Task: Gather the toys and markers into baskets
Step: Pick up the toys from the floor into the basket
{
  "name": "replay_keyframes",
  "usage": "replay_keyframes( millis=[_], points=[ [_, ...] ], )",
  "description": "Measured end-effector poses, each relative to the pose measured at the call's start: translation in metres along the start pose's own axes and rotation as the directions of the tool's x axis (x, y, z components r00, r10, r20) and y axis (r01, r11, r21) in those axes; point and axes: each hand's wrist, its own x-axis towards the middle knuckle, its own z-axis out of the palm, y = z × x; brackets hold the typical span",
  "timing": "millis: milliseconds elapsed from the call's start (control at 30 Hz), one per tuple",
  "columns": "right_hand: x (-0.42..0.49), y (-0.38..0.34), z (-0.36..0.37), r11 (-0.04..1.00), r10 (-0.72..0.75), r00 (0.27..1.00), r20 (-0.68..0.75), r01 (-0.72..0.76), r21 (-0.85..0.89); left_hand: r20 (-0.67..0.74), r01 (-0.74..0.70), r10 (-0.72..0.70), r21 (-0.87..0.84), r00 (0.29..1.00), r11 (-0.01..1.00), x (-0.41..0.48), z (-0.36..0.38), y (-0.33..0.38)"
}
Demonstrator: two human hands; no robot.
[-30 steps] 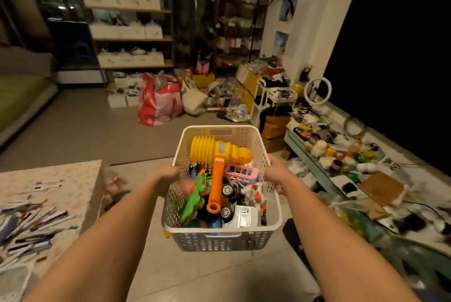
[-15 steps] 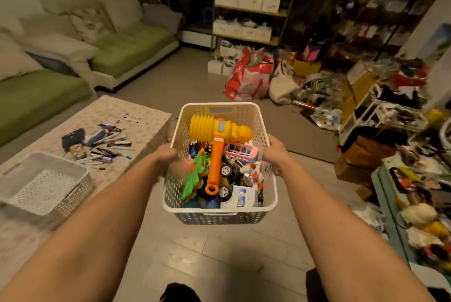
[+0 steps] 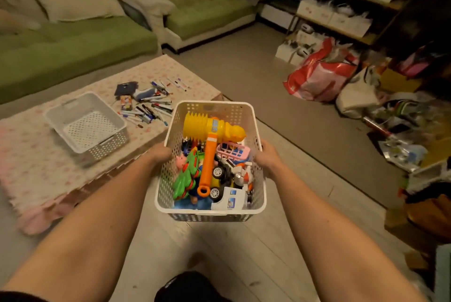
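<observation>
A green sofa (image 3: 73, 52) sits behind the low tabletop (image 3: 36, 162). On it, at ten o'clock, is an empty basket (image 3: 107, 143), with markers (image 3: 151, 106) just beside it. The left hand (image 3: 161, 155) and right hand (image 3: 267, 159) hold the full toy basket (image 3: 210, 215) in the air, each grip curled round a side rim. It is best to hold it level and set it down softly.

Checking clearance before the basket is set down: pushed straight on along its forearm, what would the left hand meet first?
The left hand grips the left wall of the white perforated plastic basket, so that wall comes first; just behind it, probably the small pink pig figure.
</observation>
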Motion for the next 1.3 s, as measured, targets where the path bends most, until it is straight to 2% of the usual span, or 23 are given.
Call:
replay_keyframes(
  millis=[133, 200, 367, 500, 600, 833, 1067, 1300],
  points=[
    [0.048, 0.008, 0.010, 0.997, 0.054, 0.998, 0.021, -0.052, -0.064, -0.030, 0.085, -0.084, 0.060, 0.996, 0.995, 0.050, 0.007, -0.011],
    [0.074, 0.014, 0.014, 0.995, 0.075, 0.996, 0.043, -0.071, -0.073, -0.049, 0.085, -0.082, 0.053, 0.995, 0.995, 0.051, 0.013, -0.005],
    [0.118, 0.022, 0.026, 0.981, 0.097, 0.987, 0.125, -0.073, -0.178, -0.100, 0.148, -0.173, -0.222, 0.980, 0.964, 0.067, 0.038, -0.018],
    [0.165, 0.055, 0.036, 0.949, 0.138, 0.967, 0.215, -0.067, -0.308, -0.154, 0.257, -0.311, -0.294, 0.938, 0.920, 0.091, 0.072, -0.050],
    [0.185, 0.077, 0.038, 0.924, 0.113, 0.968, 0.223, -0.020, -0.382, -0.184, 0.276, -0.356, -0.355, 0.916, 0.893, 0.089, 0.091, -0.054],
    [0.312, 0.208, 0.075, 0.859, 0.200, 0.903, 0.381, 0.026, -0.511, -0.272, 0.338, -0.534, -0.531, 0.801, 0.777, 0.194, 0.192, -0.141],
    [0.422, 0.379, 0.129, 0.828, 0.157, 0.877, 0.455, 0.134, -0.544, -0.288, 0.309, -0.554, -0.593, 0.781, 0.744, 0.335, 0.298, -0.286],
    [0.482, 0.518, 0.181, 0.871, 0.128, 0.879, 0.460, 0.123, -0.476, -0.318, 0.277, -0.535, -0.591, 0.783, 0.758, 0.426, 0.370, -0.402]
  ],
)
